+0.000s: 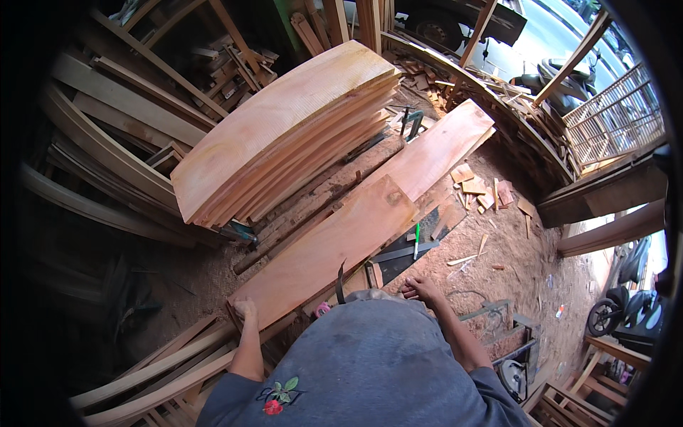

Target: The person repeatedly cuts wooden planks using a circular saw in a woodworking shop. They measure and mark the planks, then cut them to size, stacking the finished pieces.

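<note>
Stack [284, 128]: several thick, curved planks, pale pinkish wood, piled beyond and to the left of the board; top face lightly grained, with a darker ringed patch toward the near end.

Board [327, 249]: long, flat, reddish-tan; lies aslant before the person, near end at left, far end up and to the right. Broad face bare and smooth-looking, with faint lengthwise grain, a darker brown patch by the far end, and colour deepening slightly there. Far end squarely cut, meeting the second board; whether it overlaps cannot be told.

Second board [448, 149]: similar width, paler pink, continuing the line up and to the right.

Bar [409, 251]: flat, grey, straight, right of the board.

Left hand [245, 308]: at the board's near end, fingers closed on its edge, tips partly hidden.

Right hand [423, 290]: beside the shirt front, apart from the board; fingers loosely curled, contents cannot be told.

Offcuts [472, 186]: small, angular, yellowish and pink, scattered on sawdust.

Pen [417, 238]: slim, green and white, lying across the bar.
</note>
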### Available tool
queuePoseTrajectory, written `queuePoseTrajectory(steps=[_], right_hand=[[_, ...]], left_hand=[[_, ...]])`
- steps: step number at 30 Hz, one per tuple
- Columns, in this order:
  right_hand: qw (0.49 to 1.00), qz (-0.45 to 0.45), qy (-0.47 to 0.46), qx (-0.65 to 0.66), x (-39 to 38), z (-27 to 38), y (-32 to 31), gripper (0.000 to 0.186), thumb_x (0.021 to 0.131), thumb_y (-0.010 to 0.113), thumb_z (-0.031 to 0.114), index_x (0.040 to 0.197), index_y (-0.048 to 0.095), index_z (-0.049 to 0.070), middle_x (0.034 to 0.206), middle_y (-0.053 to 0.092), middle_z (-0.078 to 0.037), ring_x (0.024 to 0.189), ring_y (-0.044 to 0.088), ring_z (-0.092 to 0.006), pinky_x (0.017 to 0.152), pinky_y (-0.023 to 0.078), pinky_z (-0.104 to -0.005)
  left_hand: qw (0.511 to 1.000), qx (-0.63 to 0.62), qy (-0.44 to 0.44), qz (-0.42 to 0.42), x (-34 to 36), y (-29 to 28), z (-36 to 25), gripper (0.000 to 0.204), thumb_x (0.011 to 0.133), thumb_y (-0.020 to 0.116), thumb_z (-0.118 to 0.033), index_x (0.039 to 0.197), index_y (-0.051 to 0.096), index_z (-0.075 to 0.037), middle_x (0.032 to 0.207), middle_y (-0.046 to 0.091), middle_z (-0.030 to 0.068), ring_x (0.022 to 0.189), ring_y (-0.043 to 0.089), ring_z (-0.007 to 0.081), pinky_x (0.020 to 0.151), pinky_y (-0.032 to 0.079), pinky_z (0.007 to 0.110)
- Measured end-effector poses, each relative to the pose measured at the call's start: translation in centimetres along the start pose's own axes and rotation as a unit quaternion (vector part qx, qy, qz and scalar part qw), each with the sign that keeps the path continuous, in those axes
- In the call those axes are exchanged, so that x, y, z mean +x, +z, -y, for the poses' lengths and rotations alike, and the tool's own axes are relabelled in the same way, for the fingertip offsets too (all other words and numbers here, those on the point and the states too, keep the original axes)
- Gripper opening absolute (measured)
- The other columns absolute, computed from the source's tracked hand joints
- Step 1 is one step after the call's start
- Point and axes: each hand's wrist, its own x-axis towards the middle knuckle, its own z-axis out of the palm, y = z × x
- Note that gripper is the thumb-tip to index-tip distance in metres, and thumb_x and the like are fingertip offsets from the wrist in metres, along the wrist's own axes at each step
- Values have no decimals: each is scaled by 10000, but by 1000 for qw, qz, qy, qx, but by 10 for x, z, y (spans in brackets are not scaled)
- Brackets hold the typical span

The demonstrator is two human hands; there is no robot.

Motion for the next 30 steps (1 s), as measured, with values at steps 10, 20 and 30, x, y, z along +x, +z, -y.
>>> queuePoseTrajectory(steps=[10,20,30], right_hand=[[988,-137,-55,54,-48,-62,-20,342,1025,660,354,1036,730,20,856,724,-30,700,653,-104,603,504,-260],[895,-438,-80,-23,-197,-153,-72,413,949,693,391,1014,727,-16,912,748,-157,834,723,-278,775,551,-413],[797,-520,166,-258,-326,-257,-99,436,880,761,380,1088,724,-1,1068,725,-218,1026,694,-381,911,531,-490]], left_hand=[[909,222,201,289,-178,100,-226,1436,624,929,-578,1662,37,-142,1689,8,313,1546,28,543,1185,179,724],[846,373,269,268,-188,114,-237,1560,597,937,-611,1637,-72,-34,1586,-11,497,1524,51,595,1227,118,652],[839,377,295,260,-200,122,-234,1553,602,937,-605,1639,-76,-49,1595,-10,485,1526,67,586,1231,130,638]])
